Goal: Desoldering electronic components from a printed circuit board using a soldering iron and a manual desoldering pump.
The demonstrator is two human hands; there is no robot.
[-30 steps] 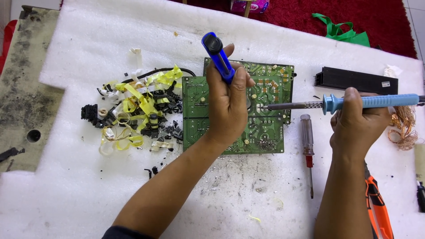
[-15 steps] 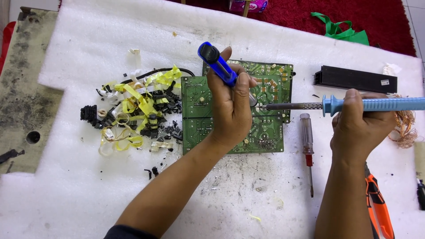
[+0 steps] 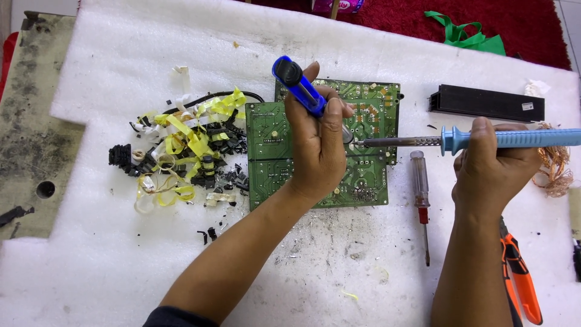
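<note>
A green circuit board [image 3: 269, 142] lies solder side up on a white foam sheet [image 3: 121, 79]. My left hand [image 3: 318, 142] rests over the board's middle and grips a blue desoldering pump [image 3: 298, 86], tilted with its tip down at the board. My right hand [image 3: 493, 166] holds a soldering iron with a light blue handle [image 3: 514, 138]. The iron's metal shaft [image 3: 396, 142] reaches left, its tip touching the board right beside the pump's tip.
A heap of yellow tape scraps and black parts [image 3: 181, 151] lies left of the board. A red-handled screwdriver [image 3: 420, 194] lies right of it, orange-handled pliers [image 3: 520, 278] below my right hand. A black heatsink bar [image 3: 487, 103] and copper wire [image 3: 554, 166] are at right.
The left hand has tilted the pump a little and shifted it slightly left. The soldering iron stays at the same spot on the board.
</note>
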